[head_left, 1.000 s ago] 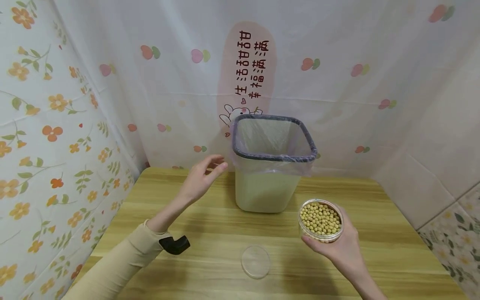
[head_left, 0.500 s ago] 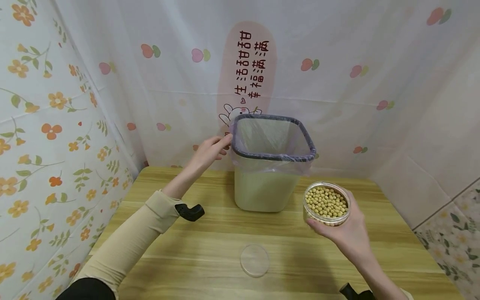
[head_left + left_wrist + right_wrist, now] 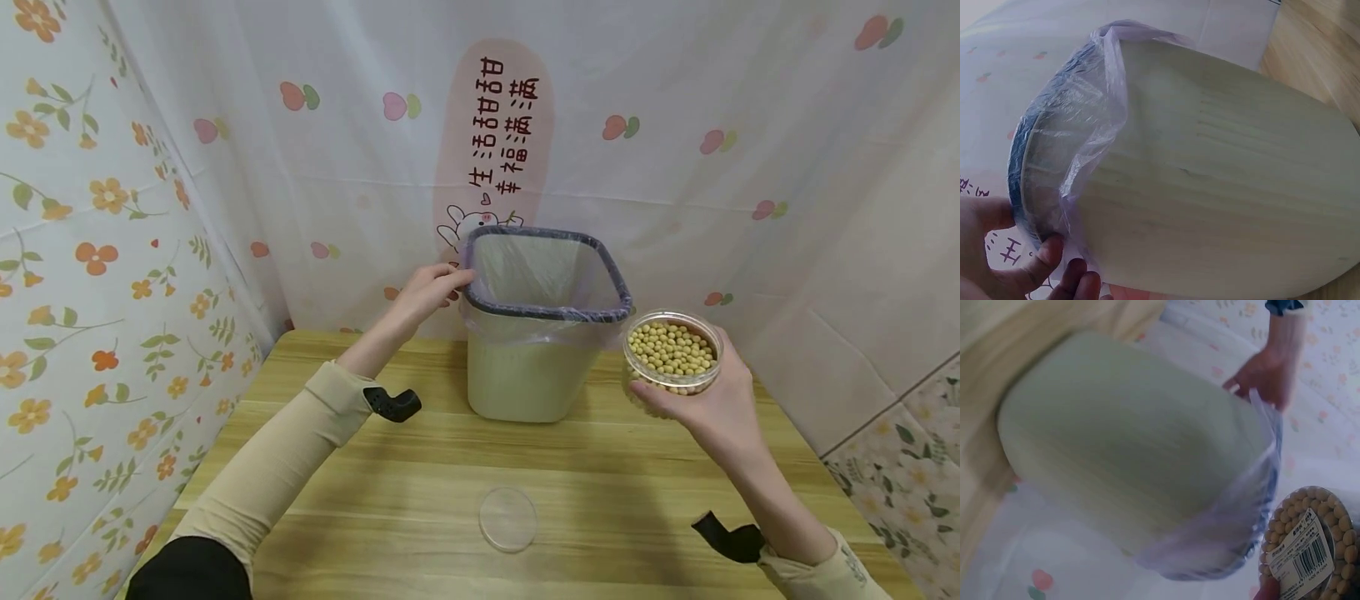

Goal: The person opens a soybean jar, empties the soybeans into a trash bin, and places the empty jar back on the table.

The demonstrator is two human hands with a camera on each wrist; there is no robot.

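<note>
A pale green trash bin (image 3: 525,379) stands upright at the back of the table, a thin lilac bag (image 3: 536,329) folded over its dark rim (image 3: 555,313). My left hand (image 3: 423,298) pinches the rim on its left side, thumb and fingers on either side of it in the left wrist view. My right hand (image 3: 723,408) grips a clear round jar (image 3: 637,375) full of yellow soybeans (image 3: 671,348), held up just right of the bin with its mouth uncovered. The right wrist view shows a barcode label (image 3: 1302,553) on the jar's underside.
A clear round lid (image 3: 507,519) lies flat on the wood-grain table (image 3: 420,467) in front of the bin. Printed cloth (image 3: 337,167) hangs behind, and a flowered sheet (image 3: 112,275) covers the left side.
My left hand has moved up and forward to the bin's rim and taken hold of it. The right hand has raised the jar of soybeans and carried it slightly right.
</note>
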